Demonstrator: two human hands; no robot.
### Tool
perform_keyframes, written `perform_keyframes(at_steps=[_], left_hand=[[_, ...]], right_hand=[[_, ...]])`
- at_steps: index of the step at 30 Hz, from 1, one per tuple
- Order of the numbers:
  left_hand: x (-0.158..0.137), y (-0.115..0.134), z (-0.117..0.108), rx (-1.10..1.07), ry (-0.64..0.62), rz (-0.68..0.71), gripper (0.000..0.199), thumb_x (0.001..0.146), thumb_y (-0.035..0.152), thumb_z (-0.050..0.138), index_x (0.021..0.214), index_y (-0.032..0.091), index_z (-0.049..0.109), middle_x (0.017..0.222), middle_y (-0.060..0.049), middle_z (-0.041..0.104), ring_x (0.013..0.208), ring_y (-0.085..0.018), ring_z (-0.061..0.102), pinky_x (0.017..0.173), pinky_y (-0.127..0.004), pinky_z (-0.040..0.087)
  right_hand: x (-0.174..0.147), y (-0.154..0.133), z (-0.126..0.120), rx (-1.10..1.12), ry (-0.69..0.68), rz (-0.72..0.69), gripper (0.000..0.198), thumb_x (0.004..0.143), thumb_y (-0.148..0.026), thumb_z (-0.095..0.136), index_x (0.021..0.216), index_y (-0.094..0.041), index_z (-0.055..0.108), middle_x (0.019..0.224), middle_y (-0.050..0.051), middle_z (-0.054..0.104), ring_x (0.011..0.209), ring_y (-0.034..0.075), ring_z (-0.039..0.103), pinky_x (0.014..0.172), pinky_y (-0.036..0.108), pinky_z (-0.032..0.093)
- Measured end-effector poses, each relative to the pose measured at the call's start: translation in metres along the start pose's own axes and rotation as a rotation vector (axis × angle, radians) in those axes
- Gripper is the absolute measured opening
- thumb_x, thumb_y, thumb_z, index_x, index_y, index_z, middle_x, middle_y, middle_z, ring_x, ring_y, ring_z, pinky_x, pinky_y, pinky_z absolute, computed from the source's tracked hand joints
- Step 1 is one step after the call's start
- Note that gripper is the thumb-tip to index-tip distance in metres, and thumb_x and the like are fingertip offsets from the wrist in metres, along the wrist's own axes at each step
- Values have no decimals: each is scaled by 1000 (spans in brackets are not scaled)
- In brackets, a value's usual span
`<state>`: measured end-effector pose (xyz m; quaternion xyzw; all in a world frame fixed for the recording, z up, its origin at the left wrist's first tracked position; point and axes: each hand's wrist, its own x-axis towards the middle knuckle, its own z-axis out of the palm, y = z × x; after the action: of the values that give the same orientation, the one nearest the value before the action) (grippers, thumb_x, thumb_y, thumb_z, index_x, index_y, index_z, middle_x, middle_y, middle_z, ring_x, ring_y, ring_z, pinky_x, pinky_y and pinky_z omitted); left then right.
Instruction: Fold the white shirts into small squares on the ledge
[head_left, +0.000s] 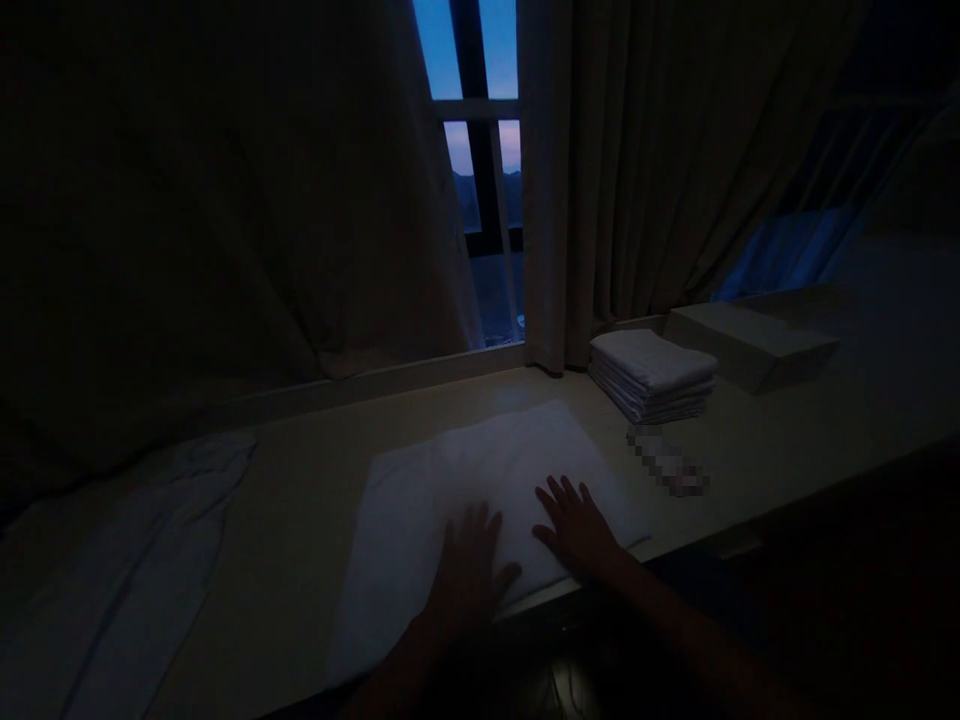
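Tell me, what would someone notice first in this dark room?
Probably the strip of blue dusk sky in the window between the curtains at the back. Next, the left hand and right hand, both pressed flat and open on a white cloth spread on the counter. A stack of folded cloths sits to the right.

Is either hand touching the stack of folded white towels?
No, both the left hand and right hand lie flat on the spread white cloth.

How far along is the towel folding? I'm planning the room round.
Done: a folded stack sits by the curtain. In hand: left hand and right hand press flat on a spread towel. Left: loose cloth lies unfolded at the far left.
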<state>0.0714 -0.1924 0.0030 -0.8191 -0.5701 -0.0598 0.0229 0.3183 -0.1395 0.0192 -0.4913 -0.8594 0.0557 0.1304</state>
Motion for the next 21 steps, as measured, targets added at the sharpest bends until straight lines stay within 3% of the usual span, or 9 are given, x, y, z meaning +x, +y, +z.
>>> perform_keyframes(at_steps=[3,5,9,13,16,18,21], left_hand=[[27,0,-9,-20,8,28,73,88,65,29,151,31,15,160,-7,11,146,-30,12,114,-58,14],[45,-13,-14,-26,-13,0,69,89,65,26,150,34,19,160,-4,13,147,-30,11,114,-57,13],[53,-79,-17,6,-85,-163,62,91,62,21,148,38,25,159,-1,19,146,-30,16,113,-57,15],[23,-164,-15,125,-94,-382,62,92,57,24,149,33,27,159,-4,21,144,-33,19,112,-58,17],[-5,-203,-19,197,-61,-560,64,91,54,25,147,23,32,156,-13,28,141,-37,26,108,-61,22],[-25,-207,-25,208,-16,-573,66,92,51,25,145,13,36,153,-17,31,141,-35,27,111,-58,22],[-66,-180,-32,180,43,-318,63,92,51,30,143,16,39,155,-11,30,144,-28,22,117,-51,18]], right_hand=[[-1,0,8,2,-1,-4,66,95,-63,26,150,-26,30,156,7,22,145,31,11,114,56,10],[-2,1,10,-1,3,-5,65,95,-63,26,150,-27,29,157,6,21,145,30,11,114,56,9],[-3,2,7,-3,-6,2,64,95,-62,26,150,-28,29,157,5,20,145,30,10,115,55,9],[-4,-1,4,-5,-18,7,64,96,-62,25,150,-28,28,157,5,19,145,29,9,115,54,7],[-3,-2,4,-12,-23,17,64,96,-62,25,150,-27,29,157,4,19,146,28,8,115,54,7],[-1,-3,5,-17,-21,15,64,96,-61,26,150,-26,29,157,5,21,145,29,9,115,54,8],[-3,2,6,-32,22,-2,65,96,-59,28,149,-21,31,156,9,23,145,29,12,115,54,10]])
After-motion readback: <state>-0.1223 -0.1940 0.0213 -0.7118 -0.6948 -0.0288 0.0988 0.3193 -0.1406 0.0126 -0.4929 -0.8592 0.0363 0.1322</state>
